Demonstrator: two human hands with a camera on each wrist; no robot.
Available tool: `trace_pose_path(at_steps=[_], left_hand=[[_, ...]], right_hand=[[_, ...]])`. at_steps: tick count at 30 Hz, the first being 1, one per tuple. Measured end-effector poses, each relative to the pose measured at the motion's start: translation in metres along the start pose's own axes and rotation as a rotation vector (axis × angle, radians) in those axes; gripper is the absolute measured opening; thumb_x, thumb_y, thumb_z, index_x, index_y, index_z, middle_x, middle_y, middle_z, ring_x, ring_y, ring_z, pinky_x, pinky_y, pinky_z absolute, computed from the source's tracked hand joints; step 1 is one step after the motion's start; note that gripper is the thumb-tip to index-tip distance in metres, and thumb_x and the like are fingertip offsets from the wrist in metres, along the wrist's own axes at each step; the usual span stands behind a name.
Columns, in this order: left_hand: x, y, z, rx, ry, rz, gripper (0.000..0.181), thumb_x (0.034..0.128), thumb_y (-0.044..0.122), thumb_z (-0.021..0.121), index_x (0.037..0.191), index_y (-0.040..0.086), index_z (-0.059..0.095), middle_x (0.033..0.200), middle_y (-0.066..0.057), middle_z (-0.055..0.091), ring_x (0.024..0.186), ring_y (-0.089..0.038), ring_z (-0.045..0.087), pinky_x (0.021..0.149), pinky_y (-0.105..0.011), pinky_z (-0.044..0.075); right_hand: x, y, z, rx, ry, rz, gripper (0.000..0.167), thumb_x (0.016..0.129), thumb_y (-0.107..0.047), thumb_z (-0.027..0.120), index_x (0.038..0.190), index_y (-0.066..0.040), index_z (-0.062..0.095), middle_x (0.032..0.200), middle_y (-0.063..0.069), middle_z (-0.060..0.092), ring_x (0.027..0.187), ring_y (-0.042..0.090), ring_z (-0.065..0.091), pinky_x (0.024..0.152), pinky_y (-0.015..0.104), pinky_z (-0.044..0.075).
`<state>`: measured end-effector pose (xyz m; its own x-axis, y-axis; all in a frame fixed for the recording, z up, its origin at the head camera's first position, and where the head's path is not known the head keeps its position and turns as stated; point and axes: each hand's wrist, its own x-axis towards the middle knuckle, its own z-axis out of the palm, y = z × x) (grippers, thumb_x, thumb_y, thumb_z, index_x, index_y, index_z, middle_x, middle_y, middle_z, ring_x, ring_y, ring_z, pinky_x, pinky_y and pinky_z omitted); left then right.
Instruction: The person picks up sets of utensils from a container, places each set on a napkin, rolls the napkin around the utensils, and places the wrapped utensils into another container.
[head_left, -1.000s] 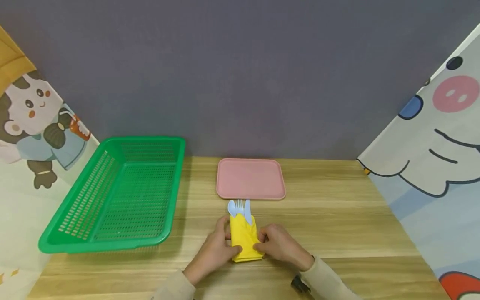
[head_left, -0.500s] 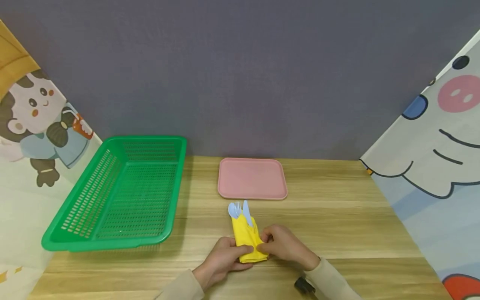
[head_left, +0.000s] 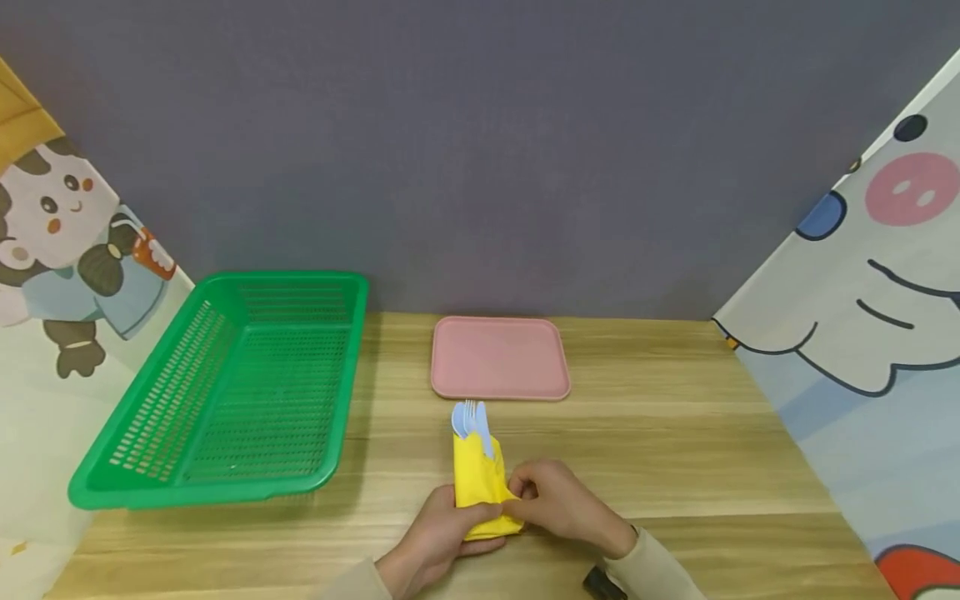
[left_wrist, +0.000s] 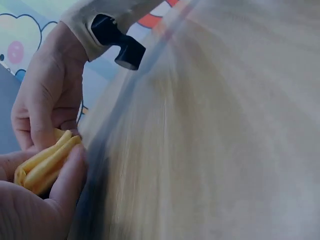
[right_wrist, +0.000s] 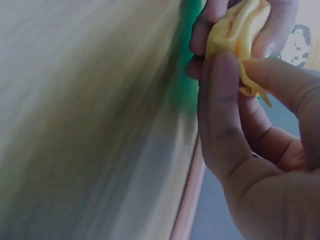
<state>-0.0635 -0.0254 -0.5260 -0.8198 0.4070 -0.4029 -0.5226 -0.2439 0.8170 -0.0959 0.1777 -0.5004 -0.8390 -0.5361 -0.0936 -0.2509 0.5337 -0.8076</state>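
Observation:
A folded yellow napkin [head_left: 474, 482] wraps the lower part of a light-blue spoon [head_left: 458, 418], fork [head_left: 470, 414] and knife [head_left: 484, 429], whose tops stick out toward the pink tray. My left hand [head_left: 444, 533] grips the bundle low down, thumb across its front and fingers behind. With thumb and fingers, my right hand [head_left: 562, 504] pinches the napkin's loose edge on the right side. In the right wrist view, a thin flap of the napkin [right_wrist: 240, 50] shows between thumb and fingers. The left wrist view shows the napkin's rolled lower end [left_wrist: 47, 162].
A pink tray [head_left: 500, 358] lies at the back of the wooden table [head_left: 660, 417]. A large green perforated basket [head_left: 270, 400] stands on the left. Behind the table rises a grey wall [head_left: 480, 167], with cartoon-printed panels at both sides.
The left hand has moved from the bundle's left edge to a grip around its lower part, thumb across the front. The bundle tilted, then shifted slightly left and nearer; the utensil tops drew closer together.

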Motion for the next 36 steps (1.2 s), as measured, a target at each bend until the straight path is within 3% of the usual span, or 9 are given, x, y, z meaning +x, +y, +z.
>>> trace_pose_path(at_steps=[4,9,13,16,21,28,36], left_hand=[[-0.009,0.004,-0.006,-0.038,-0.019,0.027,0.045,0.0935,0.001,0.066,0.133,-0.012,0.047,0.116,-0.019,0.064,0.105,-0.036,0.066,0.085,-0.044,0.057],[-0.014,0.013,-0.014,-0.054,-0.074,0.117,0.044,0.0930,0.005,0.069,0.129,-0.012,0.050,0.116,-0.021,0.064,0.105,-0.035,0.066,0.086,-0.045,0.057],[-0.018,0.025,-0.021,-0.023,-0.129,0.164,0.041,0.0954,0.011,0.069,0.125,-0.014,0.053,0.113,-0.021,0.066,0.102,-0.034,0.067,0.085,-0.047,0.057],[-0.021,0.036,-0.024,0.048,-0.144,0.205,0.039,0.0968,0.014,0.068,0.122,-0.014,0.056,0.111,-0.020,0.068,0.098,-0.027,0.068,0.084,-0.042,0.058],[-0.025,0.051,-0.024,0.166,-0.130,0.286,0.035,0.0967,0.013,0.067,0.117,-0.015,0.061,0.105,-0.017,0.071,0.091,-0.018,0.068,0.080,-0.031,0.058],[-0.031,0.063,-0.024,0.248,-0.108,0.337,0.034,0.0989,0.017,0.065,0.112,-0.014,0.065,0.098,-0.017,0.073,0.082,-0.017,0.069,0.073,-0.029,0.058],[-0.031,0.065,-0.024,0.150,-0.103,0.377,0.034,0.0962,0.011,0.067,0.115,-0.017,0.062,0.103,-0.020,0.071,0.085,-0.021,0.070,0.076,-0.033,0.059]], right_hand=[[-0.002,-0.010,0.002,-0.024,0.049,-0.036,0.023,0.088,-0.024,0.078,0.073,-0.021,0.060,0.074,-0.011,0.057,0.065,0.003,0.051,0.056,0.020,0.046],[-0.004,-0.023,0.001,-0.023,0.122,-0.113,0.023,0.091,-0.025,0.076,0.075,-0.022,0.059,0.078,-0.012,0.056,0.070,0.004,0.051,0.059,0.021,0.047],[-0.006,-0.035,0.001,0.023,0.159,-0.162,0.019,0.092,-0.025,0.075,0.078,-0.023,0.063,0.083,-0.010,0.060,0.073,0.005,0.053,0.060,0.022,0.051],[-0.008,-0.044,0.001,0.085,0.186,-0.194,0.016,0.092,-0.022,0.075,0.079,-0.023,0.066,0.091,-0.006,0.065,0.077,0.008,0.058,0.063,0.026,0.057],[-0.010,-0.055,-0.001,0.135,0.245,-0.237,0.012,0.091,-0.022,0.076,0.082,-0.023,0.067,0.099,-0.005,0.066,0.082,0.011,0.064,0.065,0.030,0.060],[-0.010,-0.064,-0.005,0.192,0.258,-0.311,0.011,0.092,-0.017,0.075,0.084,-0.020,0.068,0.099,-0.002,0.067,0.081,0.013,0.064,0.063,0.031,0.060],[-0.008,-0.068,-0.010,0.236,0.216,-0.385,0.011,0.093,-0.007,0.072,0.087,-0.016,0.068,0.101,0.003,0.068,0.084,0.016,0.066,0.064,0.034,0.060]])
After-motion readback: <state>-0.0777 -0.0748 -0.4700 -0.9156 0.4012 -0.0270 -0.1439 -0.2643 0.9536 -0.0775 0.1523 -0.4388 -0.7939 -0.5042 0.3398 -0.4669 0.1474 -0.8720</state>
